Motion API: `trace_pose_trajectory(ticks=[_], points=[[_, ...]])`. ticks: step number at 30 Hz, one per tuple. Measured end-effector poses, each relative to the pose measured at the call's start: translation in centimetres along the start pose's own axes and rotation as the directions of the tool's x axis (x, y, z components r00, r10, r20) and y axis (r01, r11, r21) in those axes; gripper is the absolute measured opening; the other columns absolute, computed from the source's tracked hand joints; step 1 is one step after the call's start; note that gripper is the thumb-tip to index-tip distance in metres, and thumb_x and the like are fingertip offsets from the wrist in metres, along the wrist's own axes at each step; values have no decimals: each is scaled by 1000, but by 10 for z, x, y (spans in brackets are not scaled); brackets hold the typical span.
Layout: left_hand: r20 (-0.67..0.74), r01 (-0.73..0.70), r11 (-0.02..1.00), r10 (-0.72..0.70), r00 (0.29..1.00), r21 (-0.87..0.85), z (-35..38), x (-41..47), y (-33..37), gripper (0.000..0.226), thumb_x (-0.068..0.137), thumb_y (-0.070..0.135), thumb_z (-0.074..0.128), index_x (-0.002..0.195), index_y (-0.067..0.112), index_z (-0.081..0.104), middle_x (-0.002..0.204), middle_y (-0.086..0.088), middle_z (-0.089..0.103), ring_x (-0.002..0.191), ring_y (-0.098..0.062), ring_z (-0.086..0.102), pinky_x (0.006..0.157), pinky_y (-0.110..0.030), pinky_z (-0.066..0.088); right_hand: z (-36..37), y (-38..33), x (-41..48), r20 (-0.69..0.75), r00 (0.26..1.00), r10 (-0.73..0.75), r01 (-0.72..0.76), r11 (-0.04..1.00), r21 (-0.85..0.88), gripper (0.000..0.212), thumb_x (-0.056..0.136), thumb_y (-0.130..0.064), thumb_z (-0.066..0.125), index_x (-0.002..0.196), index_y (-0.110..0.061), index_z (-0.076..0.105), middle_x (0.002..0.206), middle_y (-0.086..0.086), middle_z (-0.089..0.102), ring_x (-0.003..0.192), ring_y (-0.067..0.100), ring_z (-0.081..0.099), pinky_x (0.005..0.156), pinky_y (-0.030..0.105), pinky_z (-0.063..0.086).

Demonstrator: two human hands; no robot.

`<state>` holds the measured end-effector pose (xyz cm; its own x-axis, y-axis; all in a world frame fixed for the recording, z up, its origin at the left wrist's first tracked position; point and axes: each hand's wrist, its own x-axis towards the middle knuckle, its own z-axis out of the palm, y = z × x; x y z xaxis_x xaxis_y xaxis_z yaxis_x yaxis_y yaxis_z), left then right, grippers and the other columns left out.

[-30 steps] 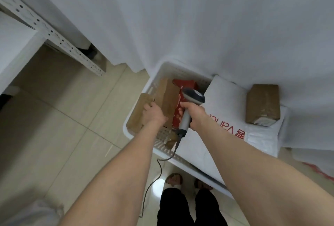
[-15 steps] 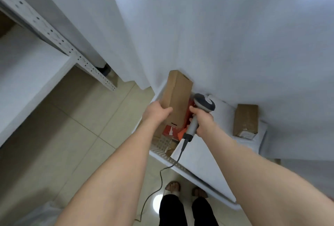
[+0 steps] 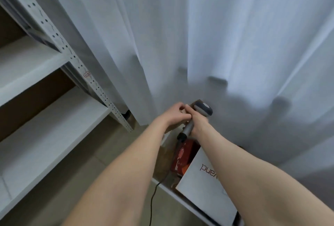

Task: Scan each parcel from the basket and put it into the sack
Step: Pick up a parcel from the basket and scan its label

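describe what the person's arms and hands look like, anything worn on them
The left forearm and right forearm are bare, no sleeves in view. The left hand and right hand wear no gloves; no watch, bracelet or ring shows.

White pleated fabric curtain (image 3: 198,36) fills bkgd. Grey perforated metal rack upright (image 3: 59,39) at left w/ small red label (image 3: 86,74), white shelf boards (image 3: 45,135). Beige tiled floor (image 3: 86,180) below.
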<state>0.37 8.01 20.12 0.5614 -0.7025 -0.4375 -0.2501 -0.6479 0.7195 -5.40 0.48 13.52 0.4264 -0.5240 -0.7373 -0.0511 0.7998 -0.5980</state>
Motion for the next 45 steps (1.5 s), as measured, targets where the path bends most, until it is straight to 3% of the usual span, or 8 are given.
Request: trace_pose_trajectory(ticks=[5, 10, 12, 15, 19, 24, 31, 45], points=[[4, 24, 997, -24, 1000, -69, -28, -28, 26, 23, 93, 19, 47, 108, 16, 65, 111, -3, 60, 100, -17, 52, 80, -25, 38, 5, -18, -25, -2, 1000, 5, -5, 1000, -9, 83, 27, -36, 96, 102, -15, 67, 88, 8, 75, 80, 26, 72, 84, 42, 56], [-154, 152, 985, -162, 975, -77, -50, -41, 9, 48, 92, 12, 53, 138, 9, 43, 140, -8, 44, 126, -23, 44, 96, -26, 35, 8, -25, -68, 17, 999, -27, 28, 998, -54, 43, 63, -6, 78, 104, -8, 62, 94, 11, 73, 86, 30, 72, 84, 47, 58], [-161, 289, 943, -315, 935, -166, -58, -50, 1, 49, 91, 24, 59, 133, 8, 41, 127, -5, 48, 120, -27, 48, 89, -35, 45, 7, -25, -76, 79, 997, -18, 22, 998, -57, 40, 68, -3, 74, 106, -5, 65, 99, 13, 74, 90, 31, 72, 85, 47, 57], [24, 391, 800, -428, 904, -455, -69, -58, -6, 39, 88, 31, 67, 116, 8, 52, 107, -10, 61, 94, -25, 62, 75, -44, 57, 6, -28, -82, 148, 989, -8, 25, 993, -119, 35, 74, -1, 70, 108, -5, 66, 101, 14, 74, 91, 32, 72, 85, 47, 57], [-45, 299, 762, -395, 918, -575, -75, -57, -16, 40, 89, 23, 66, 120, 3, 49, 96, -12, 67, 74, -22, 65, 63, -40, 56, 8, -33, -86, 62, 990, -129, 139, 965, -223, 23, 85, -6, 68, 108, -5, 61, 85, 8, 66, 74, 21, 63, 79, 37, 54], [-128, 250, 736, -415, 901, -630, -80, -59, -29, 32, 97, 15, 52, 126, 15, 39, 91, -8, 64, 78, -27, 63, 80, -50, 47, 18, -41, -103, 131, 982, -137, 166, 957, -239, 10, 89, -11, 62, 96, -7, 57, 63, 7, 55, 48, 15, 48, 48, 25, 42], [-123, 221, 650, -439, 890, -727, -86, -55, -43, 39, 99, 16, 48, 136, 17, 36, 111, -13, 64, 101, -35, 62, 94, -59, 45, 36, -45, -128, 299, 951, -83, 191, 916, -353, 7, 90, -10, 57, 96, -5, 58, 51, 3, 54, 43, 14, 46, 46, 24, 41], [-131, 188, 570, -471, 873, -800, -93, -58, -66, 38, 99, 15, 48, 136, 19, 38, 109, -11, 64, 98, -34, 63, 93, -62, 44, 54, -47, -149, 380, 925, -22, 224, 839, -496, 11, 90, -11, 52, 79, -11, 49, 58, 4, 49, 45, 13, 43, 44, 21, 40]])
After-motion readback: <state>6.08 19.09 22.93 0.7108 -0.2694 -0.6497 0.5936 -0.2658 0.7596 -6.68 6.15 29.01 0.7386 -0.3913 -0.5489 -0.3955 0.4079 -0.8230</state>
